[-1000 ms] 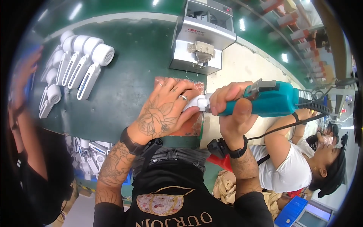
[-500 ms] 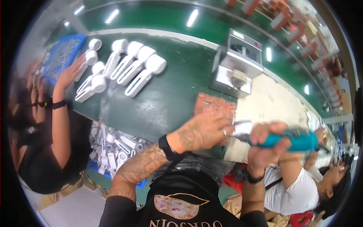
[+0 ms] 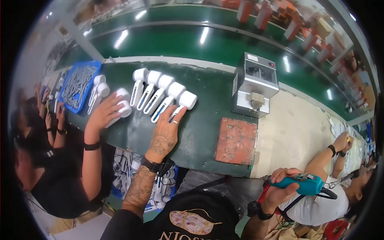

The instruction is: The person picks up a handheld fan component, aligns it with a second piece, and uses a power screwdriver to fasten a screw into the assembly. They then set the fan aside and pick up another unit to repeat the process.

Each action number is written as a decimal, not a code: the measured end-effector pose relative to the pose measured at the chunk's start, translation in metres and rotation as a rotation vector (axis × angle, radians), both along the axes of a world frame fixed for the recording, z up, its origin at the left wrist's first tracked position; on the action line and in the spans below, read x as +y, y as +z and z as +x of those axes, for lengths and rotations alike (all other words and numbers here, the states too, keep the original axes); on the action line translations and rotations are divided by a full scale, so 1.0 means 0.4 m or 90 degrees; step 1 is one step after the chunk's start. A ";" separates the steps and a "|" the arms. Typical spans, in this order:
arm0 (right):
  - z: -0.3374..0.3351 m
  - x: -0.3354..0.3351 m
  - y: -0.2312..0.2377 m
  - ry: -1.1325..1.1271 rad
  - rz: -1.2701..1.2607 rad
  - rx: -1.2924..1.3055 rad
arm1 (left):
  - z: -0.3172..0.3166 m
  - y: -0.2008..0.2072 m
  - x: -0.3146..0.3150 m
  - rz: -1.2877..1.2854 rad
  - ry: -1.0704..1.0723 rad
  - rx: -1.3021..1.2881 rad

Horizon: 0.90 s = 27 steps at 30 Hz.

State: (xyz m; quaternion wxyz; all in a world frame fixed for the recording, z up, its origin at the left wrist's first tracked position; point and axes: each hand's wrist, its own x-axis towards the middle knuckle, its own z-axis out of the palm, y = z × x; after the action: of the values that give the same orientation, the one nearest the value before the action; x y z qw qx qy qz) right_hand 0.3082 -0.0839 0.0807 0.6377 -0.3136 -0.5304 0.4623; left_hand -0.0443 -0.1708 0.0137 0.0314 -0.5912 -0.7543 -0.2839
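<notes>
My left hand (image 3: 163,134) is on the near right end of a row of white devices, its thumb and fingers around the handle of a white handheld device (image 3: 188,101) with a round, drum-like head. This device lies on the green bench beside several alike ones (image 3: 160,86), their slim handles pointing toward me. Off to the lower right, my right hand (image 3: 280,191) holds a teal electric screwdriver (image 3: 300,183), fingers wrapped round its body. A black cord trails from the tool's rear end. The screwdriver's tip is hard to make out.
Left of the row, a co-worker's hand (image 3: 106,114) rests on more white devices. Behind it stands a blue tray (image 3: 97,68) of small grey parts. A reddish block (image 3: 237,141) and a metal machine (image 3: 256,86) stand to the right. Below the bench is a bin of white parts (image 3: 120,168).
My left hand has moved from beside the screwdriver's tip to the row at left, bringing the white device there. My right hand has drawn the screwdriver down and right. The view has shifted.
</notes>
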 end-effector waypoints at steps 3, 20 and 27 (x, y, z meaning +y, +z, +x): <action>-0.019 -0.020 -0.020 -0.008 0.006 0.010 | -0.047 -0.019 0.016 0.014 0.060 0.017; 0.064 0.135 -0.038 0.103 -0.070 -0.040 | 0.182 0.009 -0.044 -0.037 0.102 -0.052; 0.051 0.249 -0.051 0.164 -0.056 -0.071 | 0.215 0.006 -0.007 -0.021 0.209 0.012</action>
State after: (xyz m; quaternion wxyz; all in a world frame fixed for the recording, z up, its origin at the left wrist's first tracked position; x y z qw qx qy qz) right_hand 0.3285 0.0156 0.0602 0.5283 -0.2962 -0.5800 0.5448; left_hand 0.0417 -0.1735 0.0162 0.0747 -0.4631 -0.8451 -0.2566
